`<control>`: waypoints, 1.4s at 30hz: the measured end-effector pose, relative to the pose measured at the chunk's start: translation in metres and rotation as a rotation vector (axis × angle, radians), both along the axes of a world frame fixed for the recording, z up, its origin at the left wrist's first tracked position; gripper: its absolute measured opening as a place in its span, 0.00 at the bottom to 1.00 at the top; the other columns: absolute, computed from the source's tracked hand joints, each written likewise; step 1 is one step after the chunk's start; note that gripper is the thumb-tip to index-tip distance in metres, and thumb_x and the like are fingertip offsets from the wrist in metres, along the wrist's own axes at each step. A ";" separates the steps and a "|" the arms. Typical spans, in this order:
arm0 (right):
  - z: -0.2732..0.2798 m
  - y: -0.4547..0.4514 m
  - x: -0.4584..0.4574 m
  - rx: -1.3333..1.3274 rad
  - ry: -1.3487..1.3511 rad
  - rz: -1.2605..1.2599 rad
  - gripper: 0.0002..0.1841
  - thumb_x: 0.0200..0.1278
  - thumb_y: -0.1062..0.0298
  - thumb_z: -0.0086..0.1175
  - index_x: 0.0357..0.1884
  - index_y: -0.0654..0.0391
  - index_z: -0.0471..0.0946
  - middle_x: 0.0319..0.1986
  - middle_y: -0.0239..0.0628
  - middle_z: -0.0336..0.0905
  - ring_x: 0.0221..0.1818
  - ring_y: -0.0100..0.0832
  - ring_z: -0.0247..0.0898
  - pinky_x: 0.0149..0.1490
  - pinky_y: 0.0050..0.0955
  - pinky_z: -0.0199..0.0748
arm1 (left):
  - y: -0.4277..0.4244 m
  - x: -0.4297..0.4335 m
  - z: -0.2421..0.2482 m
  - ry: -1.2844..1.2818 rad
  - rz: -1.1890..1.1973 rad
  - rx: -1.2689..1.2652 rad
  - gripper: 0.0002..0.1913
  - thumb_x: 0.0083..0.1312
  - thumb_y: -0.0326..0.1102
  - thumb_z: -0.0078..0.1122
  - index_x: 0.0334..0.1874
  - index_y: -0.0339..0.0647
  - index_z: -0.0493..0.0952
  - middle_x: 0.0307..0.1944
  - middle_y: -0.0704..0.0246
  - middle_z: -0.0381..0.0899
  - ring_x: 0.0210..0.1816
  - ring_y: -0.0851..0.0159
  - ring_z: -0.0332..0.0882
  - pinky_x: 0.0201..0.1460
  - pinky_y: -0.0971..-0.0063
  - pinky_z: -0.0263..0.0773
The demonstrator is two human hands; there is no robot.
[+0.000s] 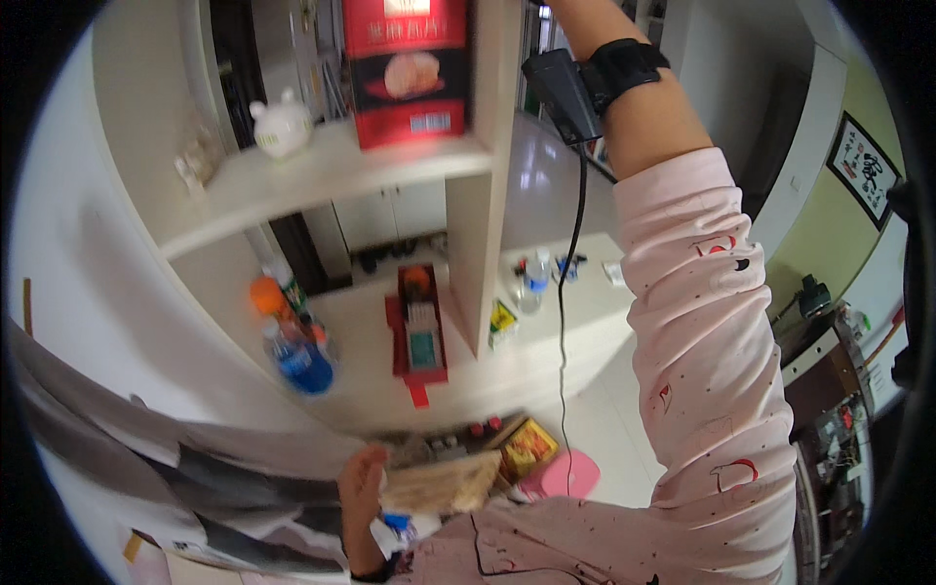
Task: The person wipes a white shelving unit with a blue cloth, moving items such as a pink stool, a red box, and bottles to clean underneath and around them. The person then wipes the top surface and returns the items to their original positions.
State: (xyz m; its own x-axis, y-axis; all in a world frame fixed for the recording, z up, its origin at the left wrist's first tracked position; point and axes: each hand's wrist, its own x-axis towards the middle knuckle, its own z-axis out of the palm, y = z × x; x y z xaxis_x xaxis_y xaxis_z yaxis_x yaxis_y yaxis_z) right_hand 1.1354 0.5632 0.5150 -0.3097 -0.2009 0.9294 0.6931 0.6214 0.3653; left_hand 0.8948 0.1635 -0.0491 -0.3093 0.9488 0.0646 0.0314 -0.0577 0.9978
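My left hand [363, 479] is low in the view, beside the grey curtain and well below the shelf. Its fingers are blurred and partly bent, and a small white patch shows at their edge, so I cannot tell whether they hold anything. My right arm reaches up past the top edge, with the hand itself out of view. A black device on a wrist strap [625, 71] sits on that forearm, trailing a black cable. Before me, the cream shelf board [409, 164] bears a tall red box [417, 121] with a food picture and a white animal-shaped pot [281, 128].
On the lower counter stand a bottle of blue liquid [301, 365], an open red box [423, 322] and a clear bottle [534, 281]. Below are a cardboard piece [439, 482], a yellow box [530, 447] and a pink lid [574, 474]. An upright panel [479, 241] divides the shelving.
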 end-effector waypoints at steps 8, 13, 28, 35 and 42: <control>-0.175 -0.057 0.009 -0.486 0.074 -0.036 0.28 0.58 0.67 0.60 0.61 0.54 0.66 0.61 0.69 0.55 0.49 0.72 0.71 0.55 0.55 0.76 | -0.002 0.026 0.007 0.040 -0.167 0.044 0.14 0.73 0.26 0.53 0.59 0.33 0.76 0.50 0.64 0.82 0.52 0.67 0.78 0.59 0.73 0.71; -0.287 -0.081 0.021 -0.621 0.018 -0.020 0.32 0.55 0.68 0.65 0.64 0.46 0.69 0.59 0.62 0.63 0.54 0.66 0.71 0.56 0.53 0.77 | -0.016 0.032 0.008 0.026 -0.143 0.035 0.15 0.73 0.25 0.53 0.60 0.33 0.75 0.50 0.64 0.82 0.52 0.68 0.79 0.59 0.74 0.71; -0.490 -0.099 0.027 -1.032 -0.216 -0.312 0.23 0.63 0.74 0.50 0.61 0.48 0.66 0.50 0.65 0.66 0.42 0.62 0.77 0.45 0.49 0.81 | -0.040 0.035 0.006 -0.078 -0.109 -0.011 0.16 0.73 0.25 0.51 0.61 0.33 0.74 0.51 0.64 0.82 0.54 0.68 0.78 0.59 0.74 0.71; -0.516 -0.097 0.029 -1.678 -0.884 -0.200 0.24 0.53 0.62 0.56 0.54 0.55 0.77 0.43 0.54 0.83 0.44 0.53 0.82 0.48 0.45 0.80 | -0.047 0.016 -0.005 0.084 -0.027 0.018 0.13 0.74 0.27 0.51 0.58 0.33 0.76 0.50 0.65 0.82 0.52 0.68 0.78 0.57 0.73 0.71; -0.272 -0.112 0.024 -1.428 0.003 0.763 0.36 0.61 0.56 0.63 0.69 0.62 0.68 0.58 0.49 0.77 0.60 0.39 0.73 0.64 0.36 0.72 | -0.042 -0.002 0.013 -0.005 -0.037 -0.005 0.13 0.72 0.34 0.58 0.54 0.36 0.79 0.43 0.70 0.81 0.42 0.72 0.75 0.46 0.78 0.70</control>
State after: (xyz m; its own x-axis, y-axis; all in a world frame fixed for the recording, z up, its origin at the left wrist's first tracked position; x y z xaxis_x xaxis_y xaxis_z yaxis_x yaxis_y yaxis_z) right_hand 1.1599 0.4517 0.2425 -0.5461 0.6836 0.4841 0.0796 0.6176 -0.7824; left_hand 0.8928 0.1220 -0.0363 -0.2744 0.9598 0.0586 0.0246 -0.0540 0.9982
